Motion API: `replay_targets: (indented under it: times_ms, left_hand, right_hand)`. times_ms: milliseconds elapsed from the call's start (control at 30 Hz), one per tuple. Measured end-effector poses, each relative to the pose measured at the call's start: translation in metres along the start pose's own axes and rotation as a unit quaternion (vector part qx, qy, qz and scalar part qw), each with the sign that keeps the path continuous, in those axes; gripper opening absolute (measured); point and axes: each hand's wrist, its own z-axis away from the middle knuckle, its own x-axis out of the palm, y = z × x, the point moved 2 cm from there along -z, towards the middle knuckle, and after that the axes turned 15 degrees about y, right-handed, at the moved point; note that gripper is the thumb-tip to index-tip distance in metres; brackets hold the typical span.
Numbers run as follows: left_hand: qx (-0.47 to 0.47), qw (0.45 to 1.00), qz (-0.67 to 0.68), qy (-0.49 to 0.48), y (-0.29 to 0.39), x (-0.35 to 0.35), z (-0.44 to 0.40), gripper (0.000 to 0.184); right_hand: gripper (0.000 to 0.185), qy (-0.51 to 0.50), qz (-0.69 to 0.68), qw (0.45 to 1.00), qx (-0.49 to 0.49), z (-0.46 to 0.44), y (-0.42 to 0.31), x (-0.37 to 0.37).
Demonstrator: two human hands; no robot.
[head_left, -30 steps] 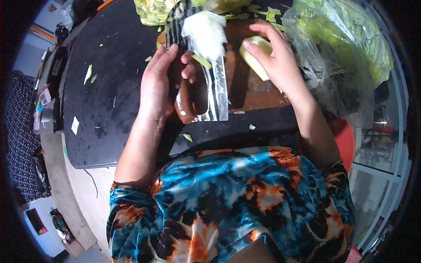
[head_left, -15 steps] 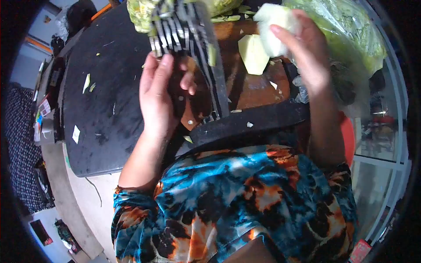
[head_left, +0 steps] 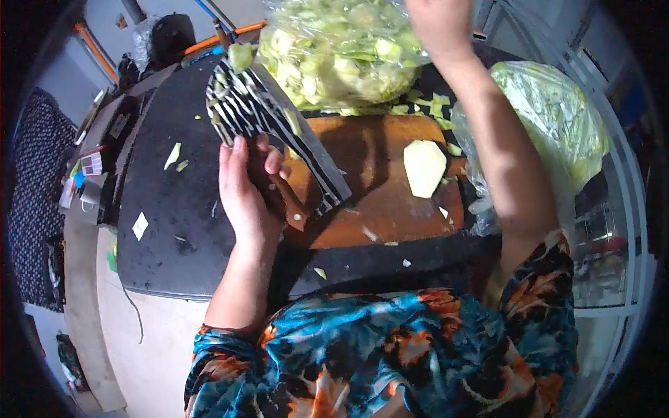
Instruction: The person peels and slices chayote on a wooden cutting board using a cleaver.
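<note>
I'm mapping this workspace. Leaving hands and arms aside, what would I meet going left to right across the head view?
Dotted cloth → white scrap → green sliver → knife → pale slice → right-hand plastic bag.

The upper body is covered by a single garment [head_left: 390, 331], a loose top in soft, sheened fabric that gathers into shallow folds along the near edge of the worktop [head_left: 160, 268]. Its all-over print consists of irregular, soft-edged blotches: teal blue as the main colour, black areas between, and rust-orange patches with pale off-white areas.

The left sleeve [head_left: 224, 359] is wide, ends near the elbow, and shows teal and black at its hem with orange below. The right sleeve [head_left: 540, 289] is of matching cloth, with orange and black at the hem.

Both forearms are bare. The left hand [head_left: 249, 188] is ungloved; the right hand [head_left: 442, 24] is bare where visible, its fingers out of sight.
</note>
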Motion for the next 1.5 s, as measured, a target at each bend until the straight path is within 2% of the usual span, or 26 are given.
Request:
replay_targets:
  times_ms: [67, 100, 133, 167, 267, 300, 367, 433, 467, 533, 600, 633, 700, 767, 867, 933, 1000, 1133, 1233, 1333, 1367, 1467, 1500]
  left_hand:
    - [0.004, 1.0, -0.006, 0.0, -0.001, -0.001, -0.001, 0.013]
    - [-0.013, 1.0, -0.005, 0.022, 0.0, 0.0, 0.0, 0.012]
    - [-0.004, 0.999, -0.03, 0.031, 0.001, 0.006, 0.003, 0.013]
    - [-0.015, 0.999, -0.019, 0.023, 0.001, 0.004, 0.001, 0.012]
    - [-0.035, 0.999, -0.022, 0.008, 0.003, 0.001, 0.0, 0.011]
    - [-0.041, 0.999, -0.028, 0.007, 0.003, 0.002, 0.001, 0.011]
    - [-0.054, 0.997, -0.046, -0.016, 0.001, 0.001, 0.0, 0.014]
    - [-0.072, 0.994, -0.079, -0.028, 0.002, 0.007, 0.006, 0.017]
    - [-0.078, 0.992, -0.093, -0.035, 0.0, 0.009, 0.008, 0.017]
    - [-0.094, 0.986, -0.123, -0.052, -0.006, 0.012, 0.011, 0.017]
    - [-0.098, 0.983, -0.144, -0.058, -0.011, 0.017, 0.016, 0.016]
    - [-0.089, 0.982, -0.155, -0.065, -0.014, 0.015, 0.014, 0.017]
    - [-0.052, 0.983, -0.164, -0.062, -0.021, 0.016, 0.012, 0.017]
    - [-0.077, 0.984, -0.147, -0.066, -0.02, 0.018, 0.016, 0.017]
    - [-0.081, 0.986, -0.135, -0.053, -0.018, 0.014, 0.011, 0.018]
    - [-0.082, 0.985, -0.151, -0.028, -0.019, 0.012, 0.009, 0.02]
    - [-0.125, 0.985, -0.12, -0.025, -0.025, 0.003, 0.0, 0.017]
    - [-0.252, 0.965, -0.05, -0.05, -0.04, -0.012, -0.01, 0.016]
    - [-0.23, 0.968, -0.085, -0.048, -0.043, -0.003, -0.002, 0.015]
    - [-0.179, 0.972, -0.134, -0.075, -0.038, 0.016, 0.015, 0.013]
    - [-0.176, 0.969, -0.151, -0.083, -0.036, 0.017, 0.018, 0.013]
    - [-0.159, 0.963, -0.189, -0.107, -0.035, 0.02, 0.023, 0.012]
    - [-0.15, 0.963, -0.196, -0.112, -0.034, 0.022, 0.026, 0.012]
  right_hand:
    - [0.021, -0.086, 0.09, 0.99, -0.066, 0.007, 0.036, 0.032]
    - [0.023, -0.193, 0.202, 0.958, -0.065, 0.013, 0.055, 0.051]
    - [0.025, -0.297, 0.309, 0.902, -0.059, 0.023, 0.072, 0.068]
    - [0.028, -0.394, 0.409, 0.822, -0.051, 0.025, 0.07, 0.075]
    - [0.037, -0.23, 0.294, 0.927, -0.046, 0.032, 0.042, 0.046]
    - [0.04, -0.225, 0.173, 0.959, 0.015, 0.028, 0.029, 0.026]
    - [0.038, -0.175, 0.196, 0.962, -0.075, 0.048, 0.017, -0.016]
    - [0.052, -0.315, 0.206, 0.922, 0.091, 0.089, 0.009, -0.068]
    - [0.057, -0.369, 0.261, 0.879, 0.153, 0.108, 0.007, -0.089]
    - [0.06, -0.464, 0.335, 0.79, 0.219, 0.134, -0.002, -0.112]
    - [0.054, -0.454, 0.184, 0.805, 0.334, 0.157, -0.001, -0.118]
    - [0.044, -0.424, 0.158, 0.81, 0.374, 0.159, -0.007, -0.117]
    - [0.036, -0.365, 0.092, 0.849, 0.371, 0.166, -0.018, -0.112]
    - [0.036, -0.298, 0.036, 0.893, 0.335, 0.169, -0.028, -0.108]
    - [0.041, -0.271, -0.034, 0.865, 0.42, 0.177, -0.029, -0.11]
    - [0.042, -0.25, -0.095, 0.822, 0.503, 0.179, -0.029, -0.112]
    - [0.04, -0.206, -0.169, 0.783, 0.561, 0.182, -0.029, -0.111]
    - [0.027, -0.167, -0.21, 0.779, 0.567, 0.176, -0.037, -0.108]
    - [0.024, -0.133, -0.222, 0.783, 0.566, 0.173, -0.043, -0.105]
    - [0.023, -0.12, -0.198, 0.761, 0.607, 0.171, -0.041, -0.107]
    - [0.022, -0.104, -0.224, 0.719, 0.65, 0.17, -0.038, -0.106]
    - [0.021, -0.151, -0.208, 0.782, 0.568, 0.149, -0.033, -0.107]
    - [0.033, -0.2, -0.176, 0.838, 0.477, 0.135, -0.034, -0.109]
